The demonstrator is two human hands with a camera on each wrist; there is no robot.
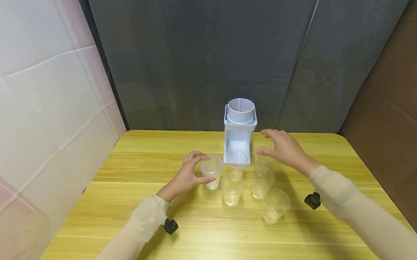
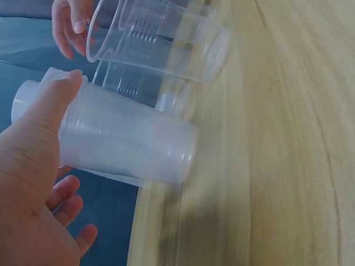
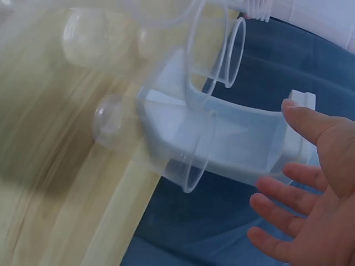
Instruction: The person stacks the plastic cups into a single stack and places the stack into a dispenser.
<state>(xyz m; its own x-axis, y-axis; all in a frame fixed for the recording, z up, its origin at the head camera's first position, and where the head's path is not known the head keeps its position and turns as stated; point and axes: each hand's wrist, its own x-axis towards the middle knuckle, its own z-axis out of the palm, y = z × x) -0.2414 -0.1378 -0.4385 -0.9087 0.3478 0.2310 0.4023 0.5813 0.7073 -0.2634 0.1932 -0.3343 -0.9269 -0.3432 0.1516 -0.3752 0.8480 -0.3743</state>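
My left hand [image 1: 187, 177] is at a frosted stack of nested plastic cups [image 1: 211, 173], its thumb along the near side and index finger behind. The other left fingers curl loosely below the stack in the left wrist view. Beyond the far right cup, my right hand [image 1: 286, 149] is spread with nothing in it; the right wrist view shows its fingers apart from the clear plastic cup [image 3: 161, 138]. Several single clear cups stand upright in a cluster between the hands, among them a front middle cup [image 1: 232, 191] and a near right cup [image 1: 276, 206].
Behind the cups stands a pale blue-white plastic holder [image 1: 238, 141] with a round cup-like top [image 1: 241, 110]. All stand on a wooden table [image 1: 224, 239]. A grey curtain [image 1: 204, 60] hangs behind, with a white panel [image 1: 39, 80] left and a brown one [image 1: 398, 99] right.
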